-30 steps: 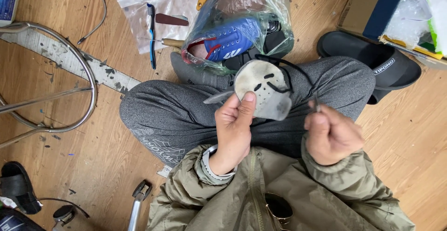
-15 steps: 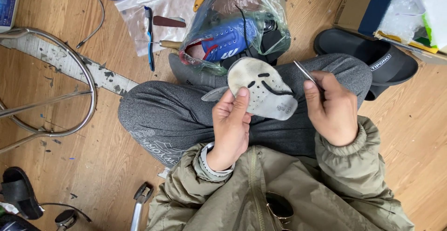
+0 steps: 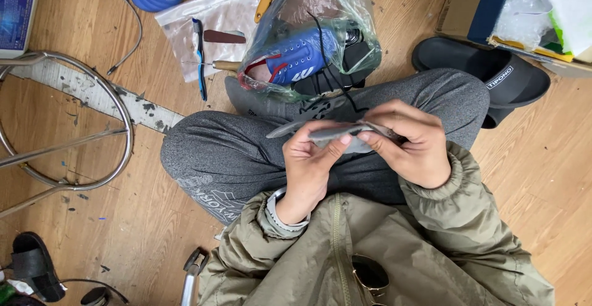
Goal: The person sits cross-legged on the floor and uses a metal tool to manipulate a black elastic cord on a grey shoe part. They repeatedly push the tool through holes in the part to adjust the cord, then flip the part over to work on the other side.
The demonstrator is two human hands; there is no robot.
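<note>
Pinching grey insole [image 3: 330,134] edge-on w/ left hand [image 3: 306,164] & right hand [image 3: 412,145].

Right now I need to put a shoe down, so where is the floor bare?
Bare wood floor lies right of the knee, below the black sandal. More lies left of the grey trousers, under the metal ring. Ahead of the knees it is crowded: the plastic bag of shoes, the toothbrush, the cardboard box.
</note>
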